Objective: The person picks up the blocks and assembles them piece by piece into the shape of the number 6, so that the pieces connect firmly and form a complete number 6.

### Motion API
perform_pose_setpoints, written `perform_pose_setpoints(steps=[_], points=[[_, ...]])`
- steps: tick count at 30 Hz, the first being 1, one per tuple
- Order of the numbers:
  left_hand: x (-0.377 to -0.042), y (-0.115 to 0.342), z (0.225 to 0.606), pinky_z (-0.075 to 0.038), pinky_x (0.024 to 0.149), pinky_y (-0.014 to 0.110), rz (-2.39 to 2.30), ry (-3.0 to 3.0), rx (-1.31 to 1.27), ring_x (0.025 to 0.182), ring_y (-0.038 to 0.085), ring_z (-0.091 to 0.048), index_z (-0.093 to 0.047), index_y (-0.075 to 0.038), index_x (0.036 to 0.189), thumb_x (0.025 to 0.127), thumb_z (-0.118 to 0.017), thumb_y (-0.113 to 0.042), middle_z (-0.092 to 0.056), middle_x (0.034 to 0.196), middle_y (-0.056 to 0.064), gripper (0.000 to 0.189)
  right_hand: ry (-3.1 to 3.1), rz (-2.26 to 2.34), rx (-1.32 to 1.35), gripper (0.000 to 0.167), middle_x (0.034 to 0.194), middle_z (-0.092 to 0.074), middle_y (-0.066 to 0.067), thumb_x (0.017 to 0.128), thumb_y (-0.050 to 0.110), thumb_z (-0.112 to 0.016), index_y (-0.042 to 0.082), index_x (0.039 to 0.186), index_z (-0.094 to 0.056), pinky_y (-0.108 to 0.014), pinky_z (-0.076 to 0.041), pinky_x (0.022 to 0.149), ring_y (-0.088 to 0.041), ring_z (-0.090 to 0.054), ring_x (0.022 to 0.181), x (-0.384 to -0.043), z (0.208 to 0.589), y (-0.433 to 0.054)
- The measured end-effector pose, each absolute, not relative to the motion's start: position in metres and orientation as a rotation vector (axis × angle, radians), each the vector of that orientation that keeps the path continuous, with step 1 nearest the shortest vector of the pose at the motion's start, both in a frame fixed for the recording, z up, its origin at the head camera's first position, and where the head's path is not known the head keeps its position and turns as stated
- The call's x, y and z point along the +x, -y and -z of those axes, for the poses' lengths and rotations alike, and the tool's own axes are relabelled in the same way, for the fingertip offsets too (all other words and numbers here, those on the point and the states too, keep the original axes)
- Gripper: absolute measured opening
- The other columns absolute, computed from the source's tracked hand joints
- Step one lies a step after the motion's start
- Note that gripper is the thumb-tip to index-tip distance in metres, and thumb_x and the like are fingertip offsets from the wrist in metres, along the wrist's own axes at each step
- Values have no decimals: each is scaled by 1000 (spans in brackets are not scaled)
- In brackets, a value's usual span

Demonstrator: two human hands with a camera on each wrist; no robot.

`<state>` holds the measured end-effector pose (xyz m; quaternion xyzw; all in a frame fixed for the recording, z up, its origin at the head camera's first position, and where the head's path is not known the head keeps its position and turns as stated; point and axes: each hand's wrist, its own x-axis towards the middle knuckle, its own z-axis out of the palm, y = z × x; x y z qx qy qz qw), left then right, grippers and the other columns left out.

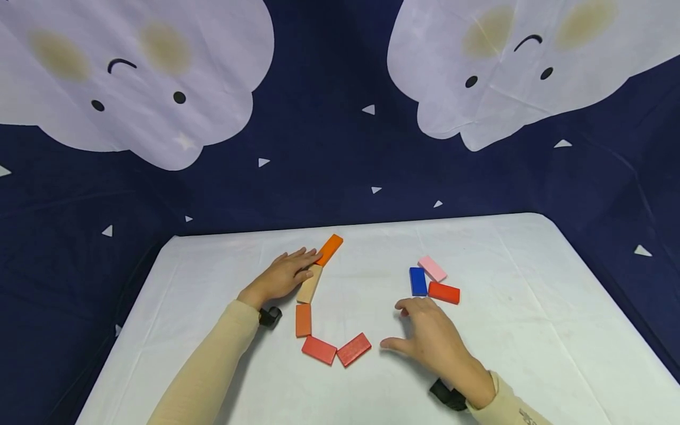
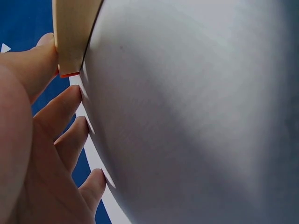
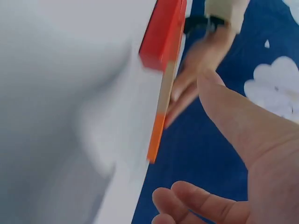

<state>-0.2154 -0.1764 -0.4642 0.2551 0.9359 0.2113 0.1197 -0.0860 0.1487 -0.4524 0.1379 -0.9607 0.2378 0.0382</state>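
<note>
Cloth (image 1: 536,348), faintly creased: liable to carry everything askew if dragged by a sleeve (image 1: 212,360). Curve (image 1: 303,328) left of centre on it, from top orange (image 1: 332,248) through wood (image 1: 307,289) and lower orange (image 1: 303,319) to two reds (image 1: 319,349): likely to break at the slim corner contacts if nudged at one end. Right hand (image 1: 432,339), empty, thumb and fingers well apart, just beside one red and near blue (image 1: 418,281): might scatter either by sweeping low. Left hand (image 1: 281,276), fingers straight, slightly spread, against top orange, thumb at wood: could skew both by pressing unevenly. Blue, pink (image 1: 432,268) and loose red (image 1: 444,293), bunched at right: easily knocked by a hasty reach.
</note>
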Motion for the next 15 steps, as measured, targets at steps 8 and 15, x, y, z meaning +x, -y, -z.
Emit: perform_pose_setpoints(steps=[8, 15], points=[[-215, 176, 464, -12, 120, 61, -616, -2738, 753, 151, 31, -23, -40, -13, 156, 107, -48, -31, -34, 161, 7, 52, 2879, -774, 347, 66, 95, -66, -3, 64, 41, -95, 4, 112, -69, -39, -52, 76, -19, -59, 88, -90, 449, -184], [-216, 175, 464, -11, 121, 59, -613, -2732, 736, 152, 29, -22, -39, -15, 156, 108, -47, -32, -33, 162, 5, 52, 2812, -780, 312, 61, 95, -69, -5, 66, 39, -94, 4, 109, -69, -43, -51, 78, -24, -61, 89, -94, 446, -205]])
